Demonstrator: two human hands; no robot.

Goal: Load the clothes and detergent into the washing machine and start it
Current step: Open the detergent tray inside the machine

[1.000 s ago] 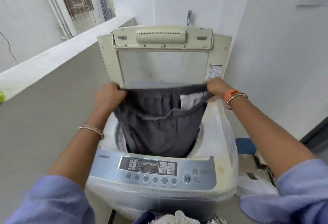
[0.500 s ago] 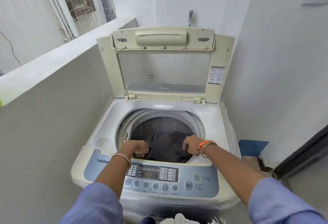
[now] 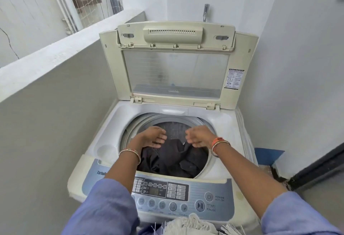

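A: What's the biggest thing in front of you?

B: Your washing machine (image 3: 115, 123), its lid (image 3: 175, 63) standing upright beyond both your hands. Nearer to you than your hands runs the control panel (image 3: 186, 192), with the start/pause button (image 3: 200, 205) below your right forearm.

A: And the load?

B: Dark clothes (image 3: 175, 158) lie crumpled in the drum (image 3: 178, 123), directly under your hands and just below your fingertips.

A: What are your hands doing?

B: Your left hand (image 3: 151, 137) hovers over the drum's mouth, fingers loosely curled and pointing down, holding nothing. Your right hand (image 3: 198, 136) hangs level with it, well short of touching it, fingers bent into a loose half fist, also empty. Neither one touches the cloth as far as you can see.

A: Anything smaller?

B: A white fringed cloth (image 3: 188, 224) sits at the bottom edge, nearer to you than the panel. Bangles (image 3: 130, 152) ring both your wrists.
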